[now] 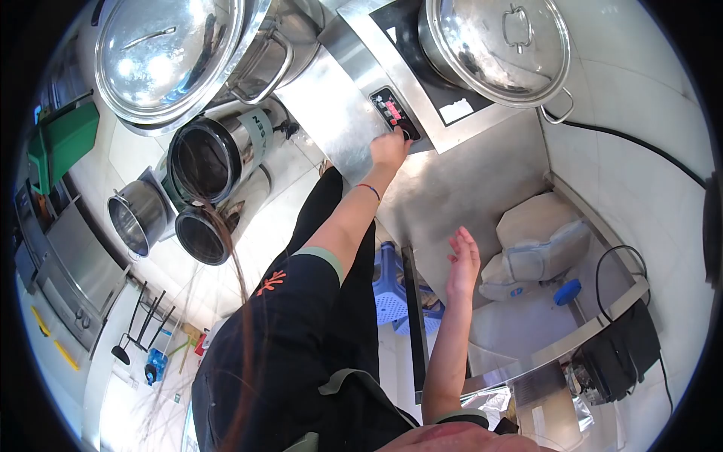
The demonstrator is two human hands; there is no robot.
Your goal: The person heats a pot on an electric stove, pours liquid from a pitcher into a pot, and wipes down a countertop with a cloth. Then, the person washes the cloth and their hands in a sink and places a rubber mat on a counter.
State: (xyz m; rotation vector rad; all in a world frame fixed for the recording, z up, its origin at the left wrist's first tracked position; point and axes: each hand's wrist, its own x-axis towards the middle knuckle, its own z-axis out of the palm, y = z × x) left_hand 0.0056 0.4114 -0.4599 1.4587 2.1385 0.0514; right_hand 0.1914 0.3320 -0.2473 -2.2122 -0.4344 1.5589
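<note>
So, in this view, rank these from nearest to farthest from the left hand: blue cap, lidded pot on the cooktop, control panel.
1. Control panel, right at the left hand's fingers.
2. Lidded pot, upper right, on the cooktop.
3. Blue cap, lower right, farthest away.

Your left hand (389,149) covers the lower end of the control panel (390,108), so what lies under your fingertips is hidden; the panel's markings are too small to read. The top edge cuts off the left lid (154,71) and the right lid (489,45), and you can't see inside either pot beneath. Blurred strands of hair (247,339) cross your view, and the blue stools (392,295) are partly hidden.
</note>
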